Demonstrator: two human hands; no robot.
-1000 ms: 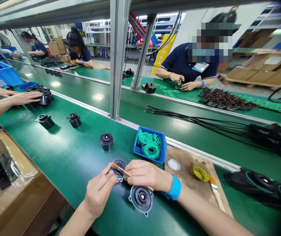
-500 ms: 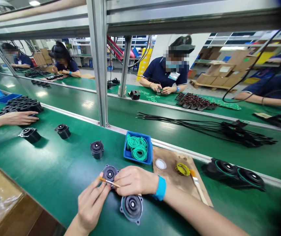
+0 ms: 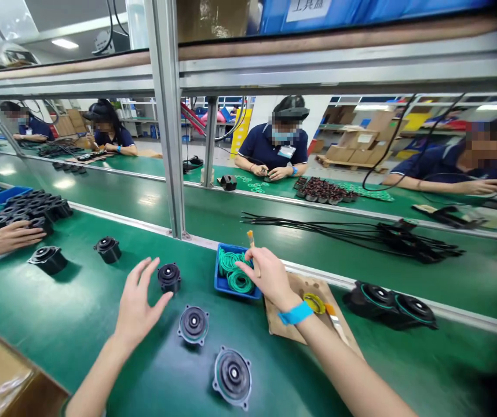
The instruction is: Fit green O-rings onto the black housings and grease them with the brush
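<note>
My left hand [image 3: 138,304] is open with fingers spread, close to a small black round part [image 3: 169,277] on the green belt. My right hand [image 3: 266,276] wears a blue wristband, holds a small brush [image 3: 252,248] upright and reaches into the blue bin [image 3: 225,285] of green rubber rings [image 3: 236,280]. Two flat black discs lie near me: one disc [image 3: 193,325] between my arms, a larger disc [image 3: 232,376] nearer the front edge.
More black parts [image 3: 108,249] stand on the belt at left, where another person's hand [image 3: 11,236] rests by a cluster. A brown mat [image 3: 313,289] holds a yellow lid [image 3: 314,302] and a second brush. Black assemblies [image 3: 390,307] lie right. Workers sit opposite behind metal posts.
Both hands have left the small disc, which now lies on the belt. My right hand rose with the brush to the blue bin; my left hand opened and moved left. The camera tilted up.
</note>
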